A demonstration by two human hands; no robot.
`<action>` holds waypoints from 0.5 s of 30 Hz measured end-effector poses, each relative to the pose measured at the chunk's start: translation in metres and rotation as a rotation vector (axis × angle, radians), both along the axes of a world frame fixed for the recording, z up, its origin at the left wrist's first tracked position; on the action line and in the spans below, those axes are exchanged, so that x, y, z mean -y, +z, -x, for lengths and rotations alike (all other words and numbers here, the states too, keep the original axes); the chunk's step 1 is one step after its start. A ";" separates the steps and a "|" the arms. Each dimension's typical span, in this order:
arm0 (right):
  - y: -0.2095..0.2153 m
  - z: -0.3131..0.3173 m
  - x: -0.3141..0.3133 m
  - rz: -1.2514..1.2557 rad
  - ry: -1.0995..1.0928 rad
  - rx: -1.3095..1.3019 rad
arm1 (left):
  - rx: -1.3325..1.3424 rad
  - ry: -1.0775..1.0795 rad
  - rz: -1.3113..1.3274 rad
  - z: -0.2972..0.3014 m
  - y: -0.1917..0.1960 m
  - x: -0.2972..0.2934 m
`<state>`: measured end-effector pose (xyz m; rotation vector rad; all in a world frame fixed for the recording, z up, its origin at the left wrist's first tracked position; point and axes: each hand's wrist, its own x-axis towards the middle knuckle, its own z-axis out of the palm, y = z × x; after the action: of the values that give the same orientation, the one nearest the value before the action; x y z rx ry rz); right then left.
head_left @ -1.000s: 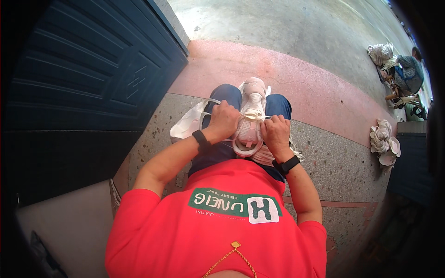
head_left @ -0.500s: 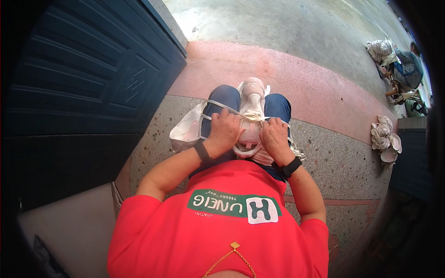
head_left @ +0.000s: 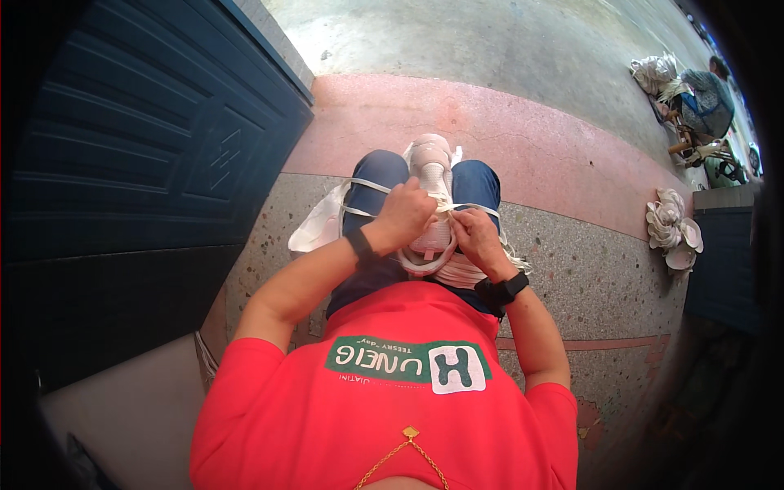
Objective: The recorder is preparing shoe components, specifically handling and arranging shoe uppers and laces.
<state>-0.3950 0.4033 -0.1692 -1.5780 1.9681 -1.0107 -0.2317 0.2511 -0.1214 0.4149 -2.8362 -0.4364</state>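
Pale pink mesh shoe (head_left: 431,170): left hand (head_left: 404,214) at its left, right hand (head_left: 478,235) at its right, both pinching flat white laces (head_left: 369,184).

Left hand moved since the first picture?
Yes: rightward, judged against the door; the left hand is farther from its edge and reaches over the shoe.

Clothing check

Red short-sleeved T-shirt (head_left: 327,425): green chest panel (head_left: 380,357), white lettering, white block (head_left: 439,378) at one end. Gold chain (head_left: 381,466), gold pendant (head_left: 410,433). Black left wristband (head_left: 359,244), chunkier black right wristband (head_left: 502,289). Dark blue trousers (head_left: 477,183).
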 end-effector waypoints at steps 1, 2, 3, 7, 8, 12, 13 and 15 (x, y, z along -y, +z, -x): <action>0.004 -0.004 0.000 -0.003 -0.022 0.021 | 0.085 -0.035 0.021 0.005 -0.007 0.002; 0.004 -0.008 -0.001 0.009 -0.059 0.048 | 0.064 -0.043 0.025 0.008 -0.004 0.004; 0.004 -0.010 -0.002 0.036 -0.059 0.009 | 0.042 -0.051 0.028 0.009 -0.001 0.006; 0.017 -0.016 0.005 0.065 0.063 -0.396 | -0.160 -0.001 0.031 0.008 0.001 0.022; 0.021 -0.019 0.008 0.058 0.103 -0.522 | -0.139 0.028 -0.106 0.008 0.001 0.025; 0.049 -0.025 0.025 -0.115 0.216 -0.841 | -0.091 0.180 -0.775 0.013 0.012 0.034; 0.052 -0.022 0.026 -0.065 0.247 -0.825 | -0.085 0.223 -0.972 0.016 0.017 0.035; 0.057 -0.017 0.026 0.102 0.236 -0.721 | -0.084 0.219 -1.127 0.022 0.023 0.041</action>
<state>-0.3780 0.3777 -0.1118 -2.4078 2.0870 -0.4794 -0.2541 0.2106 -0.0986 0.8325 -2.1405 -1.9028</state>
